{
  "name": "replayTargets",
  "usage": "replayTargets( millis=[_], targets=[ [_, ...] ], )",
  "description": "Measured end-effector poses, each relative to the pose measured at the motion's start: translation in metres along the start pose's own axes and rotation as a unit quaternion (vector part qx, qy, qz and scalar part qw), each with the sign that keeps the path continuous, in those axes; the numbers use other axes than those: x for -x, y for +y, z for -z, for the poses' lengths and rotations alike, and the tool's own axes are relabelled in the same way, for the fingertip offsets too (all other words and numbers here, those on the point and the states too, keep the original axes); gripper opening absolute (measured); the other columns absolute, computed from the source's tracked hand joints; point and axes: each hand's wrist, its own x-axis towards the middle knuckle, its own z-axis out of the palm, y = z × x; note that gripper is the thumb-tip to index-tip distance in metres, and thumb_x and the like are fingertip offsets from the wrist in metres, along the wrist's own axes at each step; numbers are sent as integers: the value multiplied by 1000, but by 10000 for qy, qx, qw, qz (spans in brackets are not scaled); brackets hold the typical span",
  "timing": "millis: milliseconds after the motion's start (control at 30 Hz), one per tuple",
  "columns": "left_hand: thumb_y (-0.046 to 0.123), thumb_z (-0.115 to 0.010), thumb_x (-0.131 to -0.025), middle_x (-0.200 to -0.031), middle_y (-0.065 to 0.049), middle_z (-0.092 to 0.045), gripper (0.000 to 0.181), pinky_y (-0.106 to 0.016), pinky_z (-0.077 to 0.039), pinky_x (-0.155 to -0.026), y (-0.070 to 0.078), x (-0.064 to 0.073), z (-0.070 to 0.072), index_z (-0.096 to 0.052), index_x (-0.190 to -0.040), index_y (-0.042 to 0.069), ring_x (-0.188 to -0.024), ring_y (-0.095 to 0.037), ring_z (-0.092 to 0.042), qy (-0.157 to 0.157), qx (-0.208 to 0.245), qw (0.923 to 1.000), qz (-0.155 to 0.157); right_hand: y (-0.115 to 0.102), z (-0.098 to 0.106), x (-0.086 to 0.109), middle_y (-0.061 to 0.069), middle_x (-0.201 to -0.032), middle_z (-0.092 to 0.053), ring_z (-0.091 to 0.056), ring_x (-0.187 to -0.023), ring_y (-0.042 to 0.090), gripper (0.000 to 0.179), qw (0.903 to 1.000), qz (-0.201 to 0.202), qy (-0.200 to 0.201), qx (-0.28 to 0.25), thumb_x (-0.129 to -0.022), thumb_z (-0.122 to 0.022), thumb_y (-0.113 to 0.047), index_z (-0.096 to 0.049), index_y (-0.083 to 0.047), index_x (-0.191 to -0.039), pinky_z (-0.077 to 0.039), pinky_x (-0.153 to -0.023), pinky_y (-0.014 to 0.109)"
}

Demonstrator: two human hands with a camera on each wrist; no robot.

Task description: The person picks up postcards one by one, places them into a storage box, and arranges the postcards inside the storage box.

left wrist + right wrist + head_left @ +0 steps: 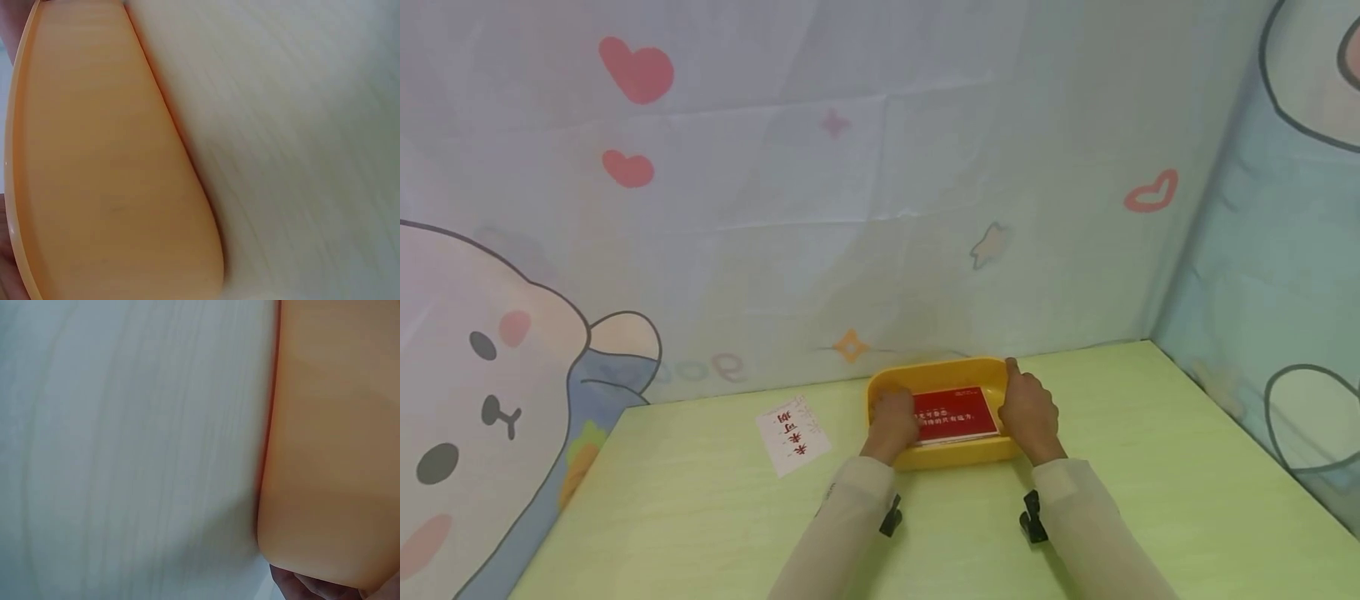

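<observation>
A yellow plastic basket (pixel 958 454) stands at the back of the table, near the cloth wall. Its left end is gripped by my left hand (pixel 892 421), which partly covers that corner. My right hand (pixel 1030 410) holds the opposite end by the rim. Inside the basket lies a red card (pixel 951 414) with white characters, with a white edge showing beneath it. In the left wrist view the basket's outer wall (pixel 112 150) fills the left side. The right wrist view has fingers (pixel 306 587) bent against the basket's end, low in the frame.
To the left of the basket, a white card (pixel 793 436) with red characters lies flat on the light green table (pixel 700 508). A printed cloth (pixel 775 208) with hearts and cartoon figures hangs behind the table and along its sides.
</observation>
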Motion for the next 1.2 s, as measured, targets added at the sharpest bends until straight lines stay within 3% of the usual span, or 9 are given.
replayTargets(
  millis=[200,433,633,967,1200],
  targets=[
    [13,-74,-87,-104,-15,-65,23,-45,-43,-103,1,2,1,-63,-103,0,-109,-32,-53,17,93,9999,-79,0,-1,0,29,-124,-58,-65,-94,41,73,10000,-25,-2,-51,-90,-65,-4,-29,-3,-153,-57,-80,59],
    [10,-72,-87,-94,-11,-68,14,-40,-50,-96,0,2,5,-65,-95,1,-94,-26,-59,88,134,9995,-275,1,-1,-2,29,-122,-58,-64,-90,39,72,10000,-8,5,-77,-89,-64,-3,-30,-4,-153,-58,-77,57],
    [14,-65,-93,-93,-12,-66,15,-40,-52,-89,-2,4,6,-62,-98,1,-87,-24,-57,291,526,9966,-561,0,1,0,29,-123,-58,-64,-90,38,72,10000,-11,15,-92,-89,-64,-3,-30,-4,-153,-58,-78,58],
    [17,-62,-95,-95,-12,-67,17,-36,-53,-84,-6,-1,2,-61,-104,2,-88,-24,-62,985,444,9874,-1160,-1,4,0,29,-126,-57,-64,-95,40,73,10000,-53,-55,-56,-90,-64,-3,-28,-4,-153,-57,-81,58],
    [12,-57,-97,-109,-18,-67,21,-40,-54,-90,-8,3,8,-62,-113,-1,-100,-30,-64,1091,1120,9780,-1379,0,2,1,29,-126,-57,-64,-93,39,72,9999,-18,-48,-118,-90,-63,-3,-28,-3,-154,-57,-80,58]
  ],
)
